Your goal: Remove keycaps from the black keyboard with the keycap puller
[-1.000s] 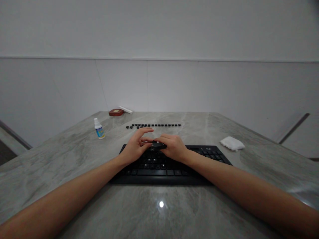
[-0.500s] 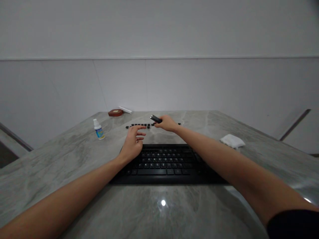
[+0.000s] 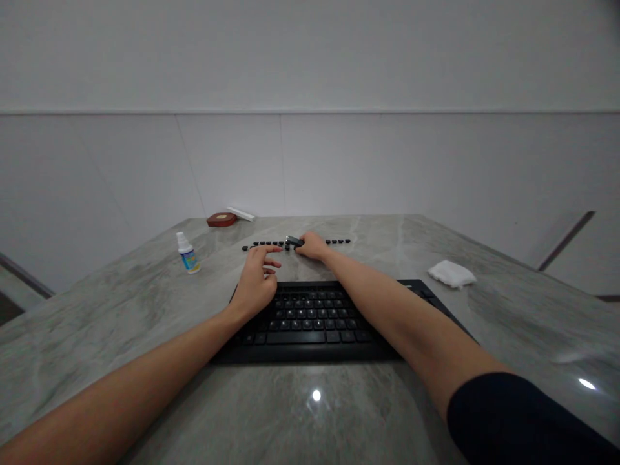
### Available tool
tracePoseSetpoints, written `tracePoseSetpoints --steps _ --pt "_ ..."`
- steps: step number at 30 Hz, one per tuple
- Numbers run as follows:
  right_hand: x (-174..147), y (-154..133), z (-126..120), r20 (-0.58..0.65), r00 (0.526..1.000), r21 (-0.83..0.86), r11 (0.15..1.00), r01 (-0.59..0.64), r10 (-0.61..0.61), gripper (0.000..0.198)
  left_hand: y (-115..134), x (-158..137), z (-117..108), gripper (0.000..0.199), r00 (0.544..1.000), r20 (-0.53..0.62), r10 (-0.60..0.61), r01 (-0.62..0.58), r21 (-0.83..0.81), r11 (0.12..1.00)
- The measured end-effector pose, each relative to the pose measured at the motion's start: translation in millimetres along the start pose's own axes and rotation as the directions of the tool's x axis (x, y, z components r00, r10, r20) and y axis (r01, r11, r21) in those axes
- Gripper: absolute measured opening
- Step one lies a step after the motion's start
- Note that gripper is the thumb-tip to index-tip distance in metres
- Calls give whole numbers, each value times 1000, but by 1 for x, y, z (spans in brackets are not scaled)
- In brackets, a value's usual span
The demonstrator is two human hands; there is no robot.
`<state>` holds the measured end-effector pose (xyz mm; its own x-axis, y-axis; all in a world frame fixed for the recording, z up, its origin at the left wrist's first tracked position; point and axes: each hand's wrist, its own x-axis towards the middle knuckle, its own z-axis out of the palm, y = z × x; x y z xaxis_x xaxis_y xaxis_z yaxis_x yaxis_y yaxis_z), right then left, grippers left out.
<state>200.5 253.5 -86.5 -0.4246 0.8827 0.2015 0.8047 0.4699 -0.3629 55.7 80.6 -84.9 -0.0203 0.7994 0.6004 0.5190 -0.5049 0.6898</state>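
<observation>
Right hand (image 3: 312,246) closed on a dark tool (image 3: 295,242), its shiny end at the rows of keycaps (image 3: 268,243) beyond the keyboard (image 3: 310,352). Left hand (image 3: 254,279), fingers parted and grasping nothing visible, lies over the keyboard's far left part. Among such closely set pieces, a low, steady tool and light pressure should spare neighbouring keycaps a knock. Whether the tool bears a keycap cannot be told.
</observation>
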Motion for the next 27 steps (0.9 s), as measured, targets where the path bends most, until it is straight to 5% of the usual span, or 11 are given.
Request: tracePoseSetpoints --steps 20,27 --pt "-1 -4 3 -27 999 45 999 -26 28 27 4 0 1 57 1000 6 9 -9 25 1000" --pt "-8 -12 -23 -176 955 211 957 -200 238 32 8 -2 -3 52 993 89 78 -85 75 994"
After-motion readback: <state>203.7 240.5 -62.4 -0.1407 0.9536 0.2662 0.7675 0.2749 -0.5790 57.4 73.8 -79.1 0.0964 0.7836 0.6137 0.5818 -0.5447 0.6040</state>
